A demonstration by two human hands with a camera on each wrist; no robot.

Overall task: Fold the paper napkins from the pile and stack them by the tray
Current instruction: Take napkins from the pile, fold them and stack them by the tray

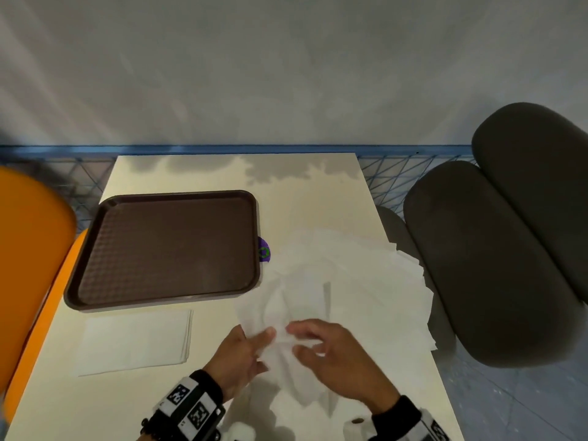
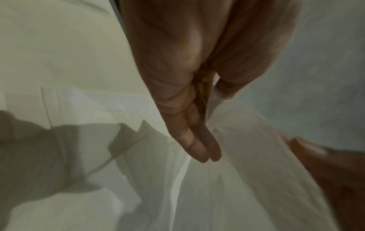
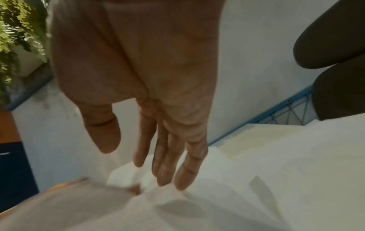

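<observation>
A loose white napkin point(image 1: 286, 316) hangs crumpled between my hands, above the near right part of the table. My left hand point(image 1: 264, 340) pinches its edge between thumb and straight fingers; the left wrist view shows this left hand point(image 2: 213, 121) holding the napkin point(image 2: 247, 171). My right hand point(image 1: 302, 338) touches the napkin from the right. In the right wrist view the right hand point(image 3: 138, 162) has its fingers loosely extended, thumb apart, fingertips on the napkin point(image 3: 126, 176). The pile of unfolded napkins point(image 1: 375, 275) lies beyond. A folded stack point(image 1: 133, 342) sits in front of the brown tray point(image 1: 165, 246).
A small purple object point(image 1: 264, 251) peeks out at the tray's right edge. Dark grey chair cushions point(image 1: 496, 265) stand close to the table's right side, and the pile overhangs that edge. An orange chair point(image 1: 31, 249) is at the left. A blue wire railing point(image 1: 397, 176) runs behind.
</observation>
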